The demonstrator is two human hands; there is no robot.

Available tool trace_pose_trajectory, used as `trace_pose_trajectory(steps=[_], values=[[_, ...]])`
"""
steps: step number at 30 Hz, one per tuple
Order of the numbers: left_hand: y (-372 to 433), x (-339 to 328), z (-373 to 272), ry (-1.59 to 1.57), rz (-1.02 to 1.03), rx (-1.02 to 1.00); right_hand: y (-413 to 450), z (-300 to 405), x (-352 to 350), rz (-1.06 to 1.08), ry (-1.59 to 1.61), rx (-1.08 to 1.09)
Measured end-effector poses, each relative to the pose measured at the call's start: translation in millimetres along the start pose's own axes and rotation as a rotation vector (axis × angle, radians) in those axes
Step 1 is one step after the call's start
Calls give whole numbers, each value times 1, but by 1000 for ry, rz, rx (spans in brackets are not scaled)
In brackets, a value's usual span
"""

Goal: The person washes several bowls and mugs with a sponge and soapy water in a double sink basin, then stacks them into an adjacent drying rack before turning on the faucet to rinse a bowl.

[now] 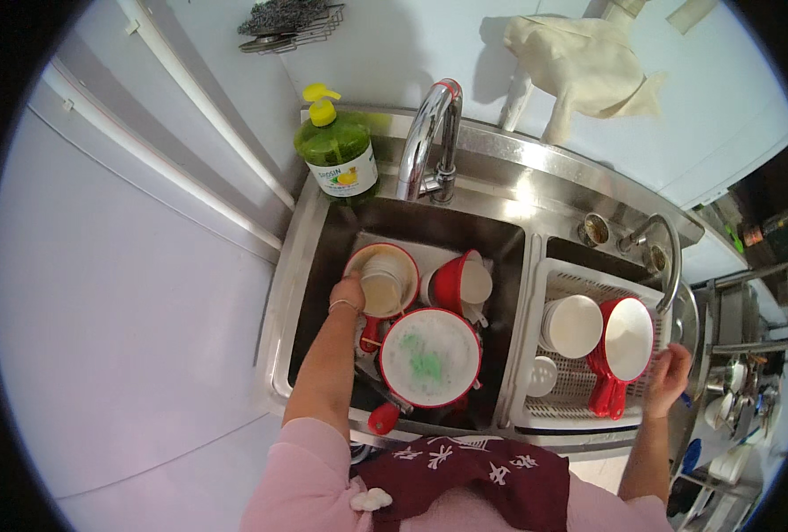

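Note:
At the left of the sink basin, my left hand (349, 292) grips the rim of a red-handled bowl (410, 263), its fingertips hard to make out. Inside that bowl sits a stack of small white bowls (380, 296). A large red-rimmed white bowl (430, 359) in front holds suds and green liquid. Tilted red and white bowls (457, 282) lie to its upper right. My right hand (670, 379) is beside the right edge of a white plastic basket (530, 399), fingers curled; whether it touches the basket is unclear. Nearest to it are stacked red-handled bowls (628, 339).
White bowls (572, 326) and a small perforated white piece (541, 376) are in the basket. Behind the basin stand a chrome faucet (427, 139) and a green soap pump bottle (337, 156). A second curved tap (673, 266) arches over the basket's right side. A cream cloth (580, 66) hangs above.

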State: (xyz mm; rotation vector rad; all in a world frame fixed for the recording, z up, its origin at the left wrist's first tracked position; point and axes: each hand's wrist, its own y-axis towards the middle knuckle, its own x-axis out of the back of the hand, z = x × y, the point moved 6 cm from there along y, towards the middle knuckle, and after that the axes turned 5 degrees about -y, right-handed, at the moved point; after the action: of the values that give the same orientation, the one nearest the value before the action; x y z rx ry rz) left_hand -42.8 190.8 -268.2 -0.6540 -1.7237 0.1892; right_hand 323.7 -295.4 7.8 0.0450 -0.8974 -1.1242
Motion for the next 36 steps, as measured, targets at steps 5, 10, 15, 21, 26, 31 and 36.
trace_pose_trajectory(steps=[5,10,15,21,26,31,36], values=[[-32,28,7,-39,-156,-89,-43,100,-149,776,22,-156],[-69,66,14,-391,-267,-80,-123,146,-284,1076,63,596],[-117,75,26,-1070,-91,-29,-180,158,-335,1208,-268,744],[-190,81,-4,-1367,177,27,-135,109,-370,1249,-44,39],[-227,71,-30,-1334,299,8,-84,162,-309,1043,643,-627],[-238,50,-57,-1338,444,-55,-86,215,-287,964,300,155],[-245,52,-73,-1217,540,-150,-75,233,-261,620,18,671]])
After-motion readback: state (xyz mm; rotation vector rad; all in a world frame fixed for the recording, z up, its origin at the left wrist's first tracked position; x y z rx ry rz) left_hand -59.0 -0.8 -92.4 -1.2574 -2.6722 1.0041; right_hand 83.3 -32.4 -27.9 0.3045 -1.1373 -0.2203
